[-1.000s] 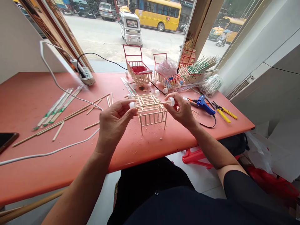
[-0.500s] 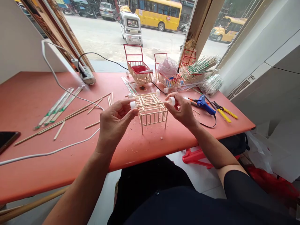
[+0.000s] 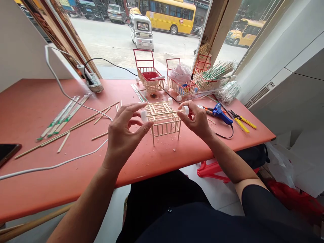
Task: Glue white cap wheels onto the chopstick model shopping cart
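Note:
A small cart frame (image 3: 165, 127) of thin wooden sticks stands upside down on the table in front of me. Across its top lies a wooden stick (image 3: 162, 115) with a white cap wheel (image 3: 144, 116) at its left end and another white wheel (image 3: 185, 110) at its right. My right hand (image 3: 193, 116) pinches this stick just inside the right wheel. Around the left wheel my left hand (image 3: 129, 125) is open, thumb and forefinger apart; whether a finger touches the wheel I cannot tell. A further white wheel (image 3: 170, 101) sits on the frame's far side.
Finished small carts, one (image 3: 151, 79) with a red lining, stand along the window. At right lie a blue glue gun (image 3: 220, 113) and yellow-handled pliers (image 3: 241, 123). Loose sticks (image 3: 68, 130), wrapped chopsticks (image 3: 63, 118) and a white cable (image 3: 76, 164) spread over the left side.
My left thumb and fingers have spread apart, coming off their grip at the left wheel. My right hand stays pinched at the other end, and the frame stands where it was.

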`<state>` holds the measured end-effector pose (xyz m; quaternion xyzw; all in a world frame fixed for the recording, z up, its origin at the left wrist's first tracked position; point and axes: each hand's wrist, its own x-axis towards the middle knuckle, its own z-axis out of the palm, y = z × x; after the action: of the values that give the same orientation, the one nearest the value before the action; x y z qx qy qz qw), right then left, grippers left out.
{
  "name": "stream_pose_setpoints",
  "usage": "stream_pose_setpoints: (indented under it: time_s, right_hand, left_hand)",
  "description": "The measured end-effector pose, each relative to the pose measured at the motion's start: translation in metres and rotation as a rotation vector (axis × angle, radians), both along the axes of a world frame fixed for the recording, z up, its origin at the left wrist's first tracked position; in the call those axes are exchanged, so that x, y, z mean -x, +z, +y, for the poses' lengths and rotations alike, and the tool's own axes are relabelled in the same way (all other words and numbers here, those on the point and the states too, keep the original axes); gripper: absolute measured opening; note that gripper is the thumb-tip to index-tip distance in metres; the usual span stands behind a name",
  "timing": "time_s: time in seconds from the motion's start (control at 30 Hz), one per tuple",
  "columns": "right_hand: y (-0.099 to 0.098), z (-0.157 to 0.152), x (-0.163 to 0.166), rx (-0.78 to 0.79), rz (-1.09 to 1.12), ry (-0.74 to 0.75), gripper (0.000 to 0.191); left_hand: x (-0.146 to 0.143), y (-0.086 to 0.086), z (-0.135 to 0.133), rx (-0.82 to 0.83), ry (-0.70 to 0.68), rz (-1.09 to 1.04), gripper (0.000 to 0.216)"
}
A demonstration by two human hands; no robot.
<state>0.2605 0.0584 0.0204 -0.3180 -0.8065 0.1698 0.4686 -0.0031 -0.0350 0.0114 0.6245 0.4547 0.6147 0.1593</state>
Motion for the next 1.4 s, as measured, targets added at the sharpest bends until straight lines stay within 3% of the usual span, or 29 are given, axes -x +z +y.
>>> stream_pose_setpoints:
  time_s: [0.23,0.47,0.97,1.23,1.4]
  right_hand:
    - [0.001,0.0,0.0,0.0,0.0,-0.005,0.026]
    - [0.002,0.0,-0.001,0.015,0.003,-0.015,0.026]
    - [0.0,0.0,0.0,0.04,-0.015,-0.018,0.032]
    - [0.0,-0.001,0.002,0.054,0.016,0.001,0.05]
    - [-0.001,0.0,0.002,0.064,0.001,0.001,0.058]
  left_hand:
    - [0.005,0.024,-0.009,-0.086,0.164,0.462,0.047]
    - [-0.001,0.028,-0.003,-0.08,0.158,0.597,0.036]
    - [-0.006,0.019,0.003,-0.032,0.154,0.383,0.041]
    - [0.0,0.016,-0.003,0.043,0.051,0.222,0.042]
    - [-0.001,0.015,-0.002,0.005,0.063,0.231,0.031]
